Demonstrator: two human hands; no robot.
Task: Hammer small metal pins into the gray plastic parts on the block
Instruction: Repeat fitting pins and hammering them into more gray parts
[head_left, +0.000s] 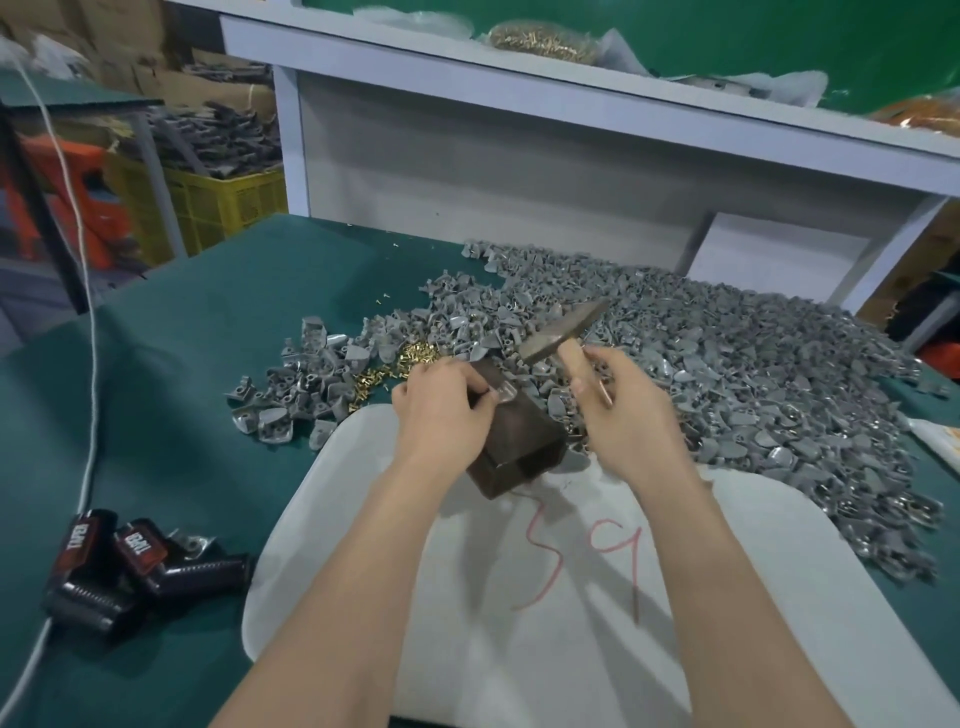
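Note:
A dark metal block (519, 441) stands on the far edge of a white board (545, 597). My left hand (441, 410) pinches a gray plastic part (501, 396) on top of the block. My right hand (618, 410) grips the wooden handle of a hammer (563, 332), its steel head raised above and behind the block. A big heap of gray plastic parts (727, 374) spreads across the green table to the right and behind. Small brass pins (395, 366) lie in a pile just left of the block.
Black and red handle-like pieces (130, 566) lie at the near left beside a white cord (88, 364). A white shelf (571, 104) runs across the back with bags of brass pieces. A yellow crate (218, 202) of gray parts stands at far left.

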